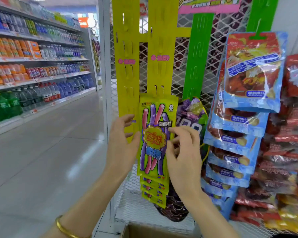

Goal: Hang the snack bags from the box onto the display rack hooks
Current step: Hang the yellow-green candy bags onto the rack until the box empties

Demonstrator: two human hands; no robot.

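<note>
A yellow snack bag point(155, 134) with pink and purple candy sticks hangs on the right yellow hanging strip point(159, 48), on top of several more of the same bags point(153, 191). My left hand point(122, 146) lies with straight fingers along the bag's left edge, fingertips on the left yellow strip point(125, 66). My right hand point(182, 152) hovers at the bag's right edge, fingers loosely curled, holding nothing. The cardboard box point(155, 231) shows only its rim at the bottom.
A green strip point(198, 57) carries purple bags point(191, 114). Blue and red snack bags point(247, 83) hang in a column on the right, with red bags point(294, 134) beyond. White mesh rack point(213, 40) stands behind. A drinks shelf point(33, 66) lines the aisle on the left.
</note>
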